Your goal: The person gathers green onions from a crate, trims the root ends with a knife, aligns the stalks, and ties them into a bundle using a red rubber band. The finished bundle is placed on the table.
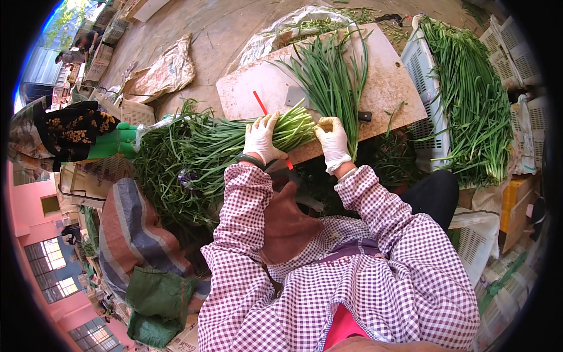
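My left hand (263,137), in a white glove, is closed around a bunch of garlic chives (220,134), its pale stem ends (299,127) pointing right. A red strip (260,103) passes beneath this bunch, and both its ends stick out. At the stem ends is my gloved right hand (332,141), fingers curled and touching them; whether it grips a stem is hidden. More loose chives (330,75) lie across a worn white board (387,66). Under them rests a cleaver, its blade (295,96) and black handle (364,116) showing on either side.
To the right stands a pale plastic crate (424,88) heaped with chives (470,101). A pile of leafy greens (176,176) lies at the left, beside a striped woven sack (132,233). An empty-looking sack (162,70) lies on the floor. Other people (88,42) are far off.
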`<state>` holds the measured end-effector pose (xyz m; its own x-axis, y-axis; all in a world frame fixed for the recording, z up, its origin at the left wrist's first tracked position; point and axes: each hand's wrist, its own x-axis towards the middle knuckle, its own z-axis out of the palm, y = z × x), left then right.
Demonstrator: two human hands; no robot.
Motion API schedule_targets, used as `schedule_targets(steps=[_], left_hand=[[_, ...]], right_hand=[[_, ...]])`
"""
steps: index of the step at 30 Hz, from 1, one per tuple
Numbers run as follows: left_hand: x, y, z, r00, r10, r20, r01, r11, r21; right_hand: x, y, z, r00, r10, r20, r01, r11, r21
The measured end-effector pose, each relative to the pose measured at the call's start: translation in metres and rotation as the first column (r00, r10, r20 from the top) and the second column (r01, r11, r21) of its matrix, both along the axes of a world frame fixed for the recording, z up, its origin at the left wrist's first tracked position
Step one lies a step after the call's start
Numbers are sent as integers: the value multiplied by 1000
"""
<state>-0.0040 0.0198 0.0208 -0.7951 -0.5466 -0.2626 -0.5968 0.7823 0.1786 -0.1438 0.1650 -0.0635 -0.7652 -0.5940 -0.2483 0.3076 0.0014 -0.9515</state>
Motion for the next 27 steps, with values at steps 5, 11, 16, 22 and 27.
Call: schedule_targets(steps=[5,11,16,22,27], left_hand=[[-6,9,8,1000,1,13,0,999,-42],[-8,16,13,997,-59,54,62,997,-48],[-6,11,8,993,-56,103,57,998,-7],[-10,9,-2,988,-18,153,19,1000,-2],[-10,8,-4,985,-16,170,18,1000,-11]], right_hand=[[-9,-3,9,938,-2,-347,-34,995,-98],[-17,-11,14,704,493,-512,-412,870,271],[-27,-15,7,806,211,-553,-279,959,-41],[-37,-29,16,568,394,-723,-400,899,175],[-39,-2,41,354,241,-904,-375,922,99]])
